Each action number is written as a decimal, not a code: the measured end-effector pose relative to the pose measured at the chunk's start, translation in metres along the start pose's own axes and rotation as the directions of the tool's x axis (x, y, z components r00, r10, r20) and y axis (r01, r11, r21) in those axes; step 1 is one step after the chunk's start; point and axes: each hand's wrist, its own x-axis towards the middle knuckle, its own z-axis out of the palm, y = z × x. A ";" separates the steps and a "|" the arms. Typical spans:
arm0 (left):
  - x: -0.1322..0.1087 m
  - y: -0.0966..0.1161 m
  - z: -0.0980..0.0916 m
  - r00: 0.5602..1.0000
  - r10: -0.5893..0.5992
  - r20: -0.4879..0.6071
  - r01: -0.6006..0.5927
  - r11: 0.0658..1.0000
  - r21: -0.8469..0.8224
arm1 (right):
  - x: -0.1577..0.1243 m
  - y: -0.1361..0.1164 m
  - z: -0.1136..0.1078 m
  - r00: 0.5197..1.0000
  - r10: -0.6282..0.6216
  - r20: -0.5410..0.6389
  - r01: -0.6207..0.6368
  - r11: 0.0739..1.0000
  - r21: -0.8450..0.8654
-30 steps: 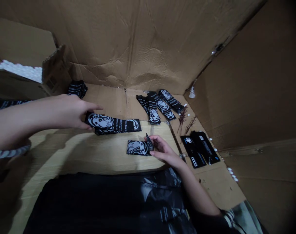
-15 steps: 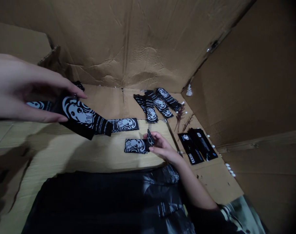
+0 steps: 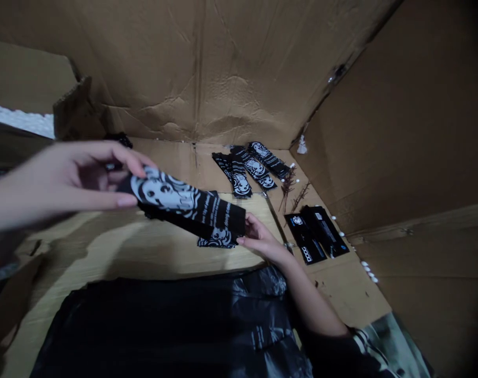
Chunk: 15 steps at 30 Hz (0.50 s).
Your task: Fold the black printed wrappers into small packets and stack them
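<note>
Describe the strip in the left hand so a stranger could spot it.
Below the cardboard back wall lies a pale wooden board. Over it the left hand pinches a long black strip printed with a white cartoon face. Unlike the fanned strips flat by the wall, it is held in the air.

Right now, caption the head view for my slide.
Left hand holds black printed tags beside the right hand, over a wooden table.

head cam | 1 view | faces forward-down | near over tabletop [image 3: 144, 254] | cardboard wall [image 3: 223, 79] at far edge
</note>
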 end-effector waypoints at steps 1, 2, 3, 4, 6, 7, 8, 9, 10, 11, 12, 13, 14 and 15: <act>-0.004 -0.014 0.010 0.995 -0.042 0.087 0.049 0.996 -0.079 | 0.000 0.000 0.000 1.000 -0.001 0.003 0.001 1.000 -0.002; -0.009 -0.030 0.021 0.982 -0.116 0.146 0.136 0.981 -0.140 | 0.000 0.000 0.000 1.000 -0.006 0.009 0.006 1.000 -0.001; -0.014 -0.046 0.032 0.978 -0.180 0.105 0.200 0.954 -0.222 | 0.000 0.000 0.000 1.000 -0.013 0.016 0.013 1.000 0.001; -0.020 -0.061 0.042 0.954 -0.254 0.161 0.290 0.921 -0.259 | 0.000 0.000 -0.001 1.000 -0.019 0.023 0.019 1.000 0.002; -0.029 -0.086 0.057 0.938 -0.337 0.079 0.343 0.875 -0.342 | 0.001 0.000 -0.001 0.999 -0.018 0.035 0.018 1.000 0.002; -0.032 -0.094 0.062 0.926 -0.368 0.080 0.373 0.868 -0.327 | 0.001 0.000 -0.001 0.999 -0.013 0.041 0.013 1.000 -0.001; -0.035 -0.099 0.066 0.920 -0.385 0.077 0.390 0.877 -0.280 | 0.001 0.000 -0.001 0.999 -0.009 0.045 0.009 1.000 -0.004; -0.036 -0.102 0.068 0.926 -0.370 0.076 0.378 0.903 -0.205 | 0.001 0.001 -0.001 0.999 -0.007 0.045 0.007 1.000 -0.007; -0.036 -0.102 0.068 0.946 -0.316 0.072 0.322 0.941 -0.103 | 0.001 0.000 -0.001 0.999 -0.008 0.042 0.008 1.000 -0.008; -0.035 -0.101 0.068 0.973 -0.218 0.077 0.218 0.976 0.016 | 0.000 0.000 -0.001 0.999 -0.011 0.038 0.012 1.000 -0.009; -0.034 -0.100 0.068 0.991 -0.089 0.105 0.074 0.987 0.139 | 0.000 0.000 -0.001 0.999 -0.012 0.036 0.013 1.000 -0.009; -0.033 -0.099 0.067 0.988 0.046 0.145 -0.082 0.965 0.250 | -0.001 -0.001 -0.001 0.999 -0.012 0.035 0.012 1.000 -0.009; -0.032 -0.099 0.067 0.967 0.160 0.196 -0.220 0.915 0.337 | -0.002 -0.001 0.000 0.999 -0.010 0.035 0.011 1.000 -0.008; -0.031 -0.100 0.068 0.939 0.240 0.247 -0.324 0.858 0.398 | -0.002 -0.002 0.000 0.999 -0.007 0.037 0.008 1.000 -0.007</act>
